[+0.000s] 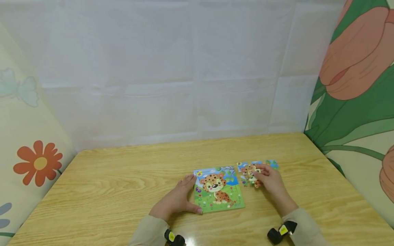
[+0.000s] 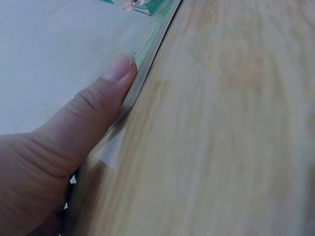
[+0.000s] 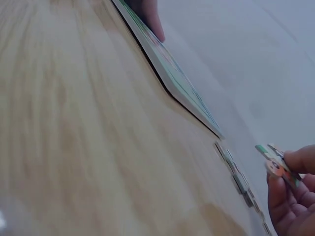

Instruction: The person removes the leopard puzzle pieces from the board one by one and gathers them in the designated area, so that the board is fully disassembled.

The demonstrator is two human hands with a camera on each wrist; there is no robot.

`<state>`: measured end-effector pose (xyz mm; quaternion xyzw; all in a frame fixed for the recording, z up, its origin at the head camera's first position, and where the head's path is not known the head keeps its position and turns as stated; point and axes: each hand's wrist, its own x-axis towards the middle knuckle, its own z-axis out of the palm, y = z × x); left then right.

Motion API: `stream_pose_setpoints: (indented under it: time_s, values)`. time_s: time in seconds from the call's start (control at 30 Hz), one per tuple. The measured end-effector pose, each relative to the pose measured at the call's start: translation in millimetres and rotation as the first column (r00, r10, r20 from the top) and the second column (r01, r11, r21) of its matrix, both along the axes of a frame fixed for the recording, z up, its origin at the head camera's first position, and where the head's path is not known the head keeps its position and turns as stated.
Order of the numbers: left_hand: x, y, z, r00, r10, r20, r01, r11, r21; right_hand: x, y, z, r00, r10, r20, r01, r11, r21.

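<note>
A square picture puzzle board (image 1: 216, 191) with a spotted leopard cub on green grass and blue sky lies on the table. My left hand (image 1: 178, 200) rests along its left side, fingers extended near the top corner. The left thumb (image 2: 101, 98) touches the board's near edge in the left wrist view. To the right of the board, my right hand (image 1: 271, 179) pinches puzzle pieces (image 3: 278, 164) between thumb and fingers, slightly above the table. Loose pieces (image 1: 242, 166) with matching leopard and sky patterns lie beneath and behind that hand, which partly hides them.
The wooden table (image 1: 107, 191) runs back to a white sheet (image 1: 154, 68). Painted panels stand on both sides, with an orange flower (image 1: 40, 164) on the left and large pink blooms (image 1: 354, 58) on the right.
</note>
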<state>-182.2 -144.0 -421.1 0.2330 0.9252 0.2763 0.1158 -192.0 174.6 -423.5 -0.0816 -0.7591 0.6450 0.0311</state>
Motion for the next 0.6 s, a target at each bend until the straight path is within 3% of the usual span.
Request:
stream_pose_setpoints:
  time_s: [0.17, 0.4, 0.6]
  values:
    - [-0.8, -0.2, -1.6, 1.000, -0.004, -0.008, 0.004, 1.000, -0.007, 0.5, 8.9, 0.0, 0.999, -0.033, 0.019, 0.031, 0.996, 0.081]
    - [-1.5, -0.8, -1.8, 1.000, -0.004, -0.008, 0.004, 1.000, -0.005, 0.5, 16.8, -0.6, 0.997, -0.065, 0.029, 0.061, 0.991, 0.115]
    - [0.0, -0.9, -0.2, 1.000, -0.003, 0.001, 0.003, 1.000, 0.006, 1.7, 22.2, -2.2, 0.997, -0.077, 0.031, 0.066, 0.961, 0.269]
